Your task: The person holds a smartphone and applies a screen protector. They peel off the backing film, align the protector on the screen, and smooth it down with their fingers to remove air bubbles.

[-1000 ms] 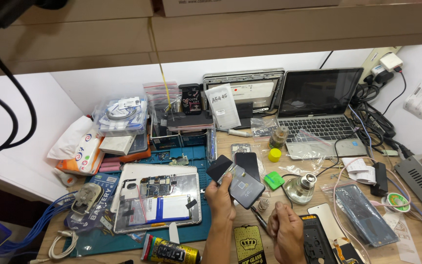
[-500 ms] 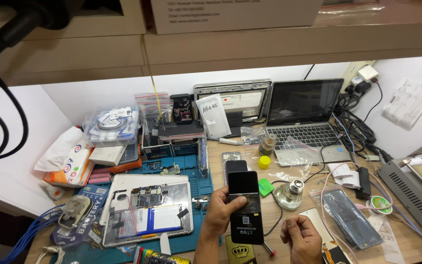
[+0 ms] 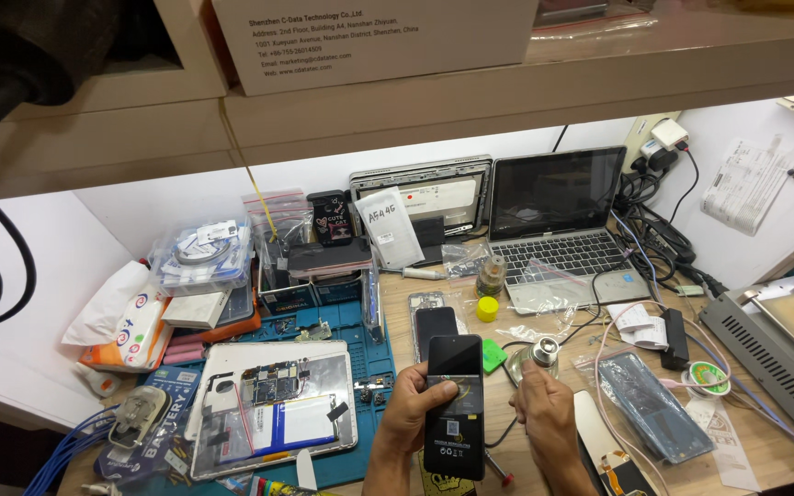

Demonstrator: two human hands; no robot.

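My left hand (image 3: 411, 413) holds a black phone panel (image 3: 455, 404) upright by its left edge, low in the middle of the view. Close to the right of the panel, my right hand (image 3: 544, 415) has its fingers curled near a small round metal holder (image 3: 537, 356) on the wooden bench; whether it pinches anything is hidden. A second dark phone (image 3: 435, 323) lies flat just above the held panel. A green pad (image 3: 493, 355) and a yellow cap (image 3: 487, 309) sit between them.
An opened tablet with exposed boards (image 3: 273, 418) lies on a blue mat (image 3: 369, 367) at the left. A laptop (image 3: 558, 225) stands at the back. A grey machine (image 3: 783, 344) is at the right. Cables, bags and small parts crowd the bench.
The view has tilted up and closer. My left hand has raised the black panel more upright, and my right hand has moved up toward the metal holder.
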